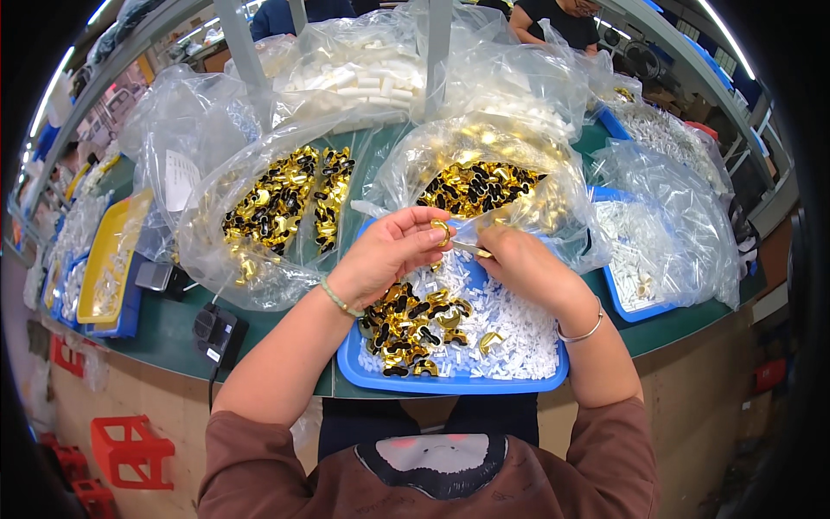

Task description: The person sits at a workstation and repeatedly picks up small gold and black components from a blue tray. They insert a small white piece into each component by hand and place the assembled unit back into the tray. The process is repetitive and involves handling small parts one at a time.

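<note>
Above the blue tray (458, 384), my left hand (389, 258) pinches a small shiny gold part (442, 232) between thumb and fingers. My right hand (529, 270) is closed around a slim silvery tool, perhaps tweezers (469, 248), whose end reaches toward that gold part. Whether the two touch is too small to tell. Gold-and-black curved parts (402, 333) lie heaped in the tray's left half. Small white pieces (523, 342) cover its right half, with a lone gold part (491, 342) on top of them.
Open plastic bags of gold parts (272, 203) (480, 186) stand behind the tray. Beyond them sits a large bag of white cylinders (363, 82). A blue tray of white pieces (635, 251) is at right, a yellow tray (108, 259) and a black device (218, 333) at left. Other people work across the table.
</note>
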A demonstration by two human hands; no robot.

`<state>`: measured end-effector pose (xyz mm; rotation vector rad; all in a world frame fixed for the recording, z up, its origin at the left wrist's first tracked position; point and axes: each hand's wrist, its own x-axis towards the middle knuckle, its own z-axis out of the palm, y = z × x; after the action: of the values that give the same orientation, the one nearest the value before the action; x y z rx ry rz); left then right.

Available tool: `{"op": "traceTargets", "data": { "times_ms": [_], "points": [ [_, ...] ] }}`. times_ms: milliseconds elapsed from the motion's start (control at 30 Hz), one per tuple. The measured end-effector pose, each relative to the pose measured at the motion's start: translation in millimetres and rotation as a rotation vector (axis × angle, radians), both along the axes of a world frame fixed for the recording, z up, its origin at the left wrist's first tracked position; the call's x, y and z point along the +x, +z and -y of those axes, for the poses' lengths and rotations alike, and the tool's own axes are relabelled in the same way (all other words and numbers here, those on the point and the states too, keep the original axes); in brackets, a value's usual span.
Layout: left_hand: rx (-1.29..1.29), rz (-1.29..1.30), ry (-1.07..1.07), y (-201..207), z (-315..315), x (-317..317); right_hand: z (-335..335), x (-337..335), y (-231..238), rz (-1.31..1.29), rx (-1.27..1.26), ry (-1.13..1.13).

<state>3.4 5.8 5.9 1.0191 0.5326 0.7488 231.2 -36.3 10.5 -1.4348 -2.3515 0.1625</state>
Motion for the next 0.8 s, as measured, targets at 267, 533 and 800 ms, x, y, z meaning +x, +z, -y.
{"op": "traceTargets", "data": {
  "times_ms": [267, 533, 800],
  "points": [
    [0.016, 0.006, 0.005, -2.3, -0.7, 0.8, -0.9, -1.9, 17.5, -0.208, -0.170, 0.032],
    [0.034, 0.002, -0.028, -3.8, -0.1, 0.4, 1.8, -15.0, 24.5, -0.814, -0.300, -0.022],
    [0.034, 0.042, -0.024, -1.7, 4.5, 3.2, -2.3, -18.6, 14.9, -0.896, -0.232, 0.069]
  ]
}}
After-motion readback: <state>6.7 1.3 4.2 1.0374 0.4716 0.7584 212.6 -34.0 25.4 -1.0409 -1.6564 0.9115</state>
